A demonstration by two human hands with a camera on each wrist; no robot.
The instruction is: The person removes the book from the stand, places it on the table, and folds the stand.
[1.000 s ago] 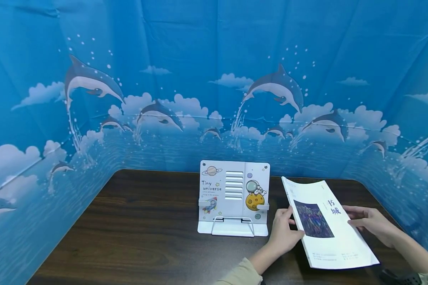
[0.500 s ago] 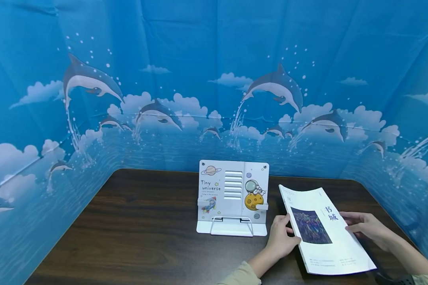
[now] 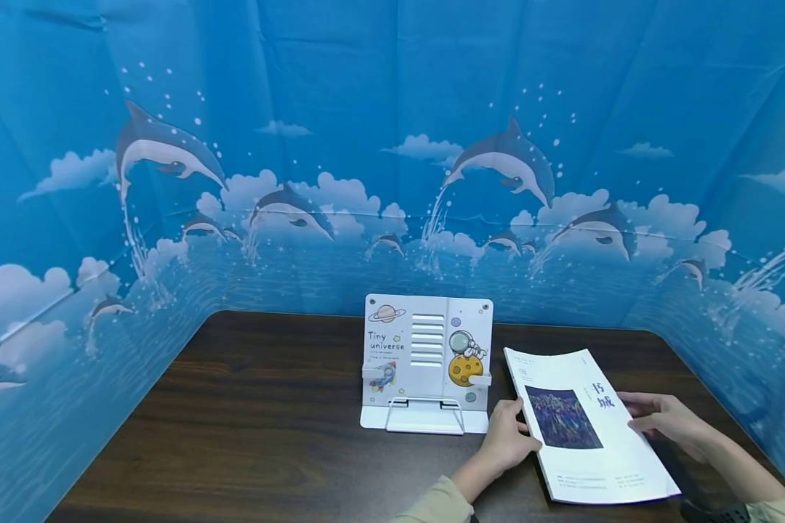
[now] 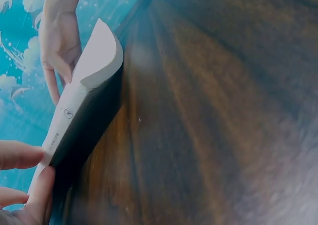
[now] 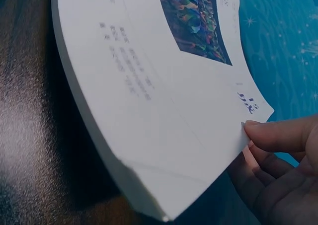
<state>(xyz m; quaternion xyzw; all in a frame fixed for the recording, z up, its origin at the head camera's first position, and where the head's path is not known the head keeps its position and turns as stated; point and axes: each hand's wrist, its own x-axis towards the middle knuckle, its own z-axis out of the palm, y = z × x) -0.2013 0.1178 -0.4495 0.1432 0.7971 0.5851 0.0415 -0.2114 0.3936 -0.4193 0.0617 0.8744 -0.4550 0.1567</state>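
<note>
A white paperback magazine (image 3: 602, 436) with a dark, colourful picture and purple characters on its cover is held between both hands at the right side of the table. My left hand (image 3: 506, 437) pinches its spine edge; in the left wrist view the thumb and fingers (image 4: 39, 185) close on the spine. On the opposite long edge, my right hand (image 3: 670, 423) pinches with the thumb on the cover and the other fingers underneath, as the right wrist view shows. The magazine is slightly bowed, and a dark shadow lies beneath it.
A white metal book stand (image 3: 425, 363) printed "Tiny universe" stands just left of the magazine, with two small side clips and a wire support in front. The dark wooden table (image 3: 248, 414) meets a blue dolphin-print curtain (image 3: 340, 145) at its back and sides.
Both hands have shifted the magazine a little leftward, nearer the book stand. Its far end has come down in view. The stand has stayed in place.
</note>
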